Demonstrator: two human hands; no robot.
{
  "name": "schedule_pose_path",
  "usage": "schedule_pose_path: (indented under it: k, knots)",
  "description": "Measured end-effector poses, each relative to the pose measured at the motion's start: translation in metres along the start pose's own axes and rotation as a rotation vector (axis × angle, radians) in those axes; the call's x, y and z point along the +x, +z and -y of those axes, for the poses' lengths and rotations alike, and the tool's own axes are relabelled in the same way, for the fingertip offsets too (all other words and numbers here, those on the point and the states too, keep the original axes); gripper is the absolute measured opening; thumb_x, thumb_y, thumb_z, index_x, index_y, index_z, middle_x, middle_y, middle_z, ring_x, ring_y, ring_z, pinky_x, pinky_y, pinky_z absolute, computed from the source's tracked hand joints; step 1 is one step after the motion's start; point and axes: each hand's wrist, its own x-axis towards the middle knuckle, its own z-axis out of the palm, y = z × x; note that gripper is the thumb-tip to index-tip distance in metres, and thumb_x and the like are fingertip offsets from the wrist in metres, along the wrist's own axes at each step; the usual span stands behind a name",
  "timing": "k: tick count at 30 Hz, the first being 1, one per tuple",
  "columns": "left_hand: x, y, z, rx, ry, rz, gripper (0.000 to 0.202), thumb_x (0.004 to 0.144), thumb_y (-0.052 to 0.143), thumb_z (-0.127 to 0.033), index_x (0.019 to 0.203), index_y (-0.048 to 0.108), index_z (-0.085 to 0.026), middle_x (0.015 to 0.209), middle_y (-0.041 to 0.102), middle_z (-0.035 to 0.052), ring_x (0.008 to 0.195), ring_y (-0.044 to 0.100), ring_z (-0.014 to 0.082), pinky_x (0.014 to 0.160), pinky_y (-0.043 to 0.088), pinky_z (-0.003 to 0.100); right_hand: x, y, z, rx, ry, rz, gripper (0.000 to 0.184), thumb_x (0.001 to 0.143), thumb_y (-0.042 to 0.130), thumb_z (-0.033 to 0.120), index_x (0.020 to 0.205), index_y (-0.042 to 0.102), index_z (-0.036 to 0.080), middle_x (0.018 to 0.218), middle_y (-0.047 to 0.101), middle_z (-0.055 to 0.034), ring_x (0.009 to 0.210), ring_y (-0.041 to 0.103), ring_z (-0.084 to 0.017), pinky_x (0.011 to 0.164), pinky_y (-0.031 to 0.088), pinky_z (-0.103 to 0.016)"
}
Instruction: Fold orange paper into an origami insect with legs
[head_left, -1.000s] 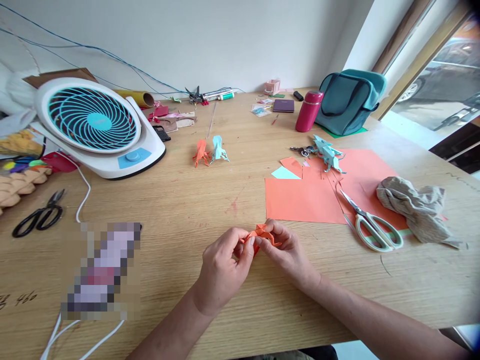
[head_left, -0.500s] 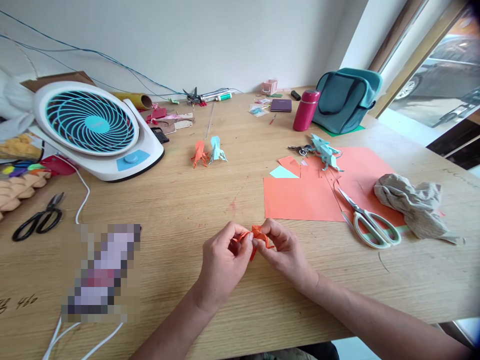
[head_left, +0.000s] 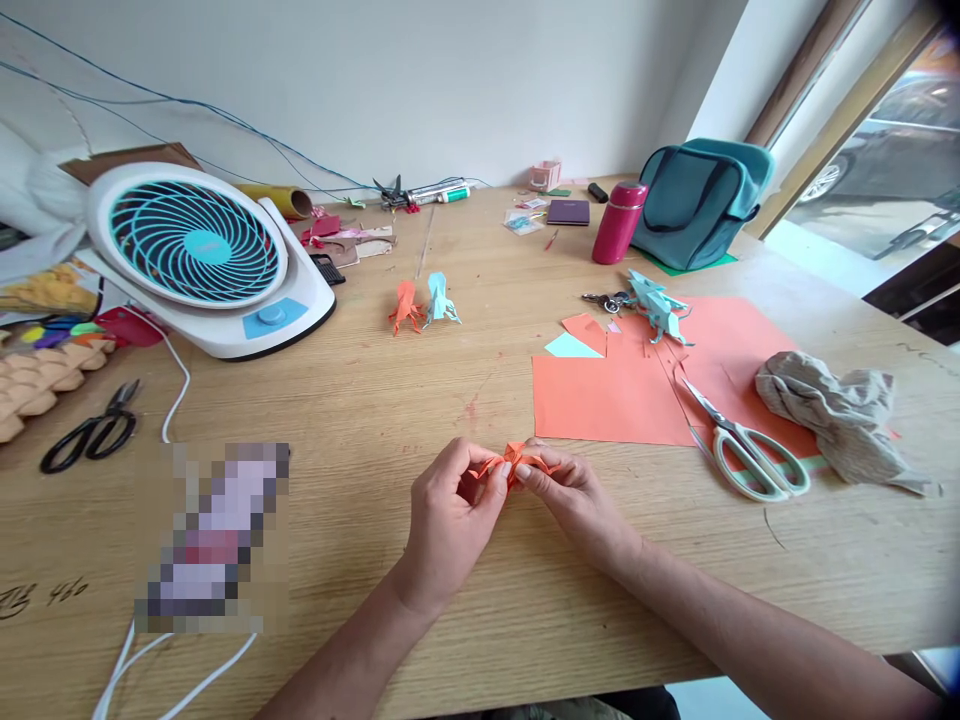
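Note:
Both of my hands pinch a small folded orange paper figure [head_left: 512, 460] just above the wooden table [head_left: 420, 400], near its front edge. My left hand [head_left: 450, 520] grips its left side with thumb and fingers closed. My right hand [head_left: 570, 495] pinches the right side. Further back stand two finished paper figures, one orange [head_left: 405, 305] and one light blue [head_left: 440, 297]. A sheet of orange paper [head_left: 607, 400] lies just right of my hands.
A white and teal fan [head_left: 202, 260] stands at the back left, its white cord running to the front edge. Black scissors [head_left: 90, 437] lie left, white-handled scissors [head_left: 750, 450] right beside a crumpled cloth [head_left: 840, 415]. A pink bottle [head_left: 619, 222] and teal bag [head_left: 697, 205] stand behind.
My hands have kept working the orange figure, turning it slightly between the fingertips; it now sits flatter between both pinches. The view shifted a little.

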Motion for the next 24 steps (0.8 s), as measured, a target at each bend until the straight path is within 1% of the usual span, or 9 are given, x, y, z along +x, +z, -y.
schedule_pose_path:
  k: [3, 5, 9, 12, 16, 20, 24]
  knots:
    - [-0.0006, 0.0017, -0.0011, -0.045, 0.007, -0.026, 0.013, 0.091, 0.065, -0.016, 0.078, 0.064, -0.019, 0.073, 0.06, -0.0021, 0.062, 0.054, 0.0092, 0.055, 0.044, 0.019, 0.0008, -0.0009, -0.0029, 0.014, -0.014, 0.001, 0.033, 0.09, 0.069, 0.054, 0.079, 0.076, 0.024, 0.081, 0.062, -0.0015, 0.084, 0.056, -0.019, 0.083, 0.045, -0.032]
    - [-0.0013, 0.0028, -0.0023, -0.088, 0.002, -0.041, 0.013, 0.09, 0.066, -0.016, 0.078, 0.064, -0.019, 0.073, 0.059, -0.0021, 0.063, 0.053, 0.0094, 0.056, 0.043, 0.019, 0.0013, -0.0004, -0.0042, 0.048, -0.012, -0.001, 0.033, 0.089, 0.071, 0.054, 0.078, 0.076, 0.024, 0.081, 0.063, -0.001, 0.082, 0.056, -0.018, 0.083, 0.045, -0.032]
    - [-0.004, 0.0063, -0.0032, -0.158, -0.034, -0.05, 0.014, 0.09, 0.066, -0.016, 0.077, 0.063, -0.018, 0.071, 0.059, -0.003, 0.061, 0.052, 0.0087, 0.055, 0.043, 0.019, 0.0019, 0.0018, -0.0045, 0.196, 0.037, -0.035, 0.028, 0.083, 0.079, 0.051, 0.08, 0.073, 0.023, 0.08, 0.066, 0.0005, 0.077, 0.057, -0.015, 0.08, 0.046, -0.03]
    - [-0.0053, 0.0091, -0.0018, -0.208, -0.086, -0.051, 0.016, 0.091, 0.066, -0.019, 0.076, 0.062, -0.018, 0.069, 0.059, -0.0035, 0.061, 0.053, 0.0086, 0.056, 0.044, 0.018, 0.0018, 0.0023, -0.003, 0.263, 0.049, -0.045, 0.028, 0.081, 0.082, 0.047, 0.079, 0.071, 0.022, 0.078, 0.066, 0.0015, 0.075, 0.056, -0.014, 0.077, 0.046, -0.028]
    - [-0.004, 0.0096, 0.0012, -0.206, -0.163, -0.025, 0.016, 0.091, 0.065, -0.022, 0.077, 0.06, -0.018, 0.069, 0.058, -0.0037, 0.06, 0.051, 0.009, 0.055, 0.043, 0.018, 0.0014, 0.0015, -0.0021, 0.275, 0.052, -0.034, 0.025, 0.082, 0.082, 0.044, 0.08, 0.071, 0.022, 0.078, 0.067, 0.0013, 0.076, 0.058, -0.014, 0.079, 0.046, -0.029]
    - [-0.001, 0.0068, 0.0028, -0.176, -0.139, 0.009, 0.017, 0.091, 0.067, -0.024, 0.076, 0.061, -0.018, 0.074, 0.056, -0.0027, 0.064, 0.051, 0.0091, 0.055, 0.042, 0.018, 0.0016, 0.0007, -0.0041, 0.275, 0.049, -0.031, 0.024, 0.083, 0.081, 0.043, 0.081, 0.071, 0.022, 0.08, 0.069, 0.001, 0.077, 0.06, -0.015, 0.08, 0.046, -0.029]
    - [0.0006, 0.0052, 0.0053, -0.181, -0.111, 0.044, 0.023, 0.093, 0.067, -0.026, 0.073, 0.059, -0.018, 0.072, 0.053, -0.0032, 0.063, 0.05, 0.0089, 0.056, 0.042, 0.018, 0.0026, 0.0005, -0.0047, 0.263, 0.036, -0.032, 0.024, 0.084, 0.08, 0.043, 0.082, 0.07, 0.021, 0.081, 0.068, 0.0012, 0.076, 0.058, -0.013, 0.077, 0.045, -0.027]
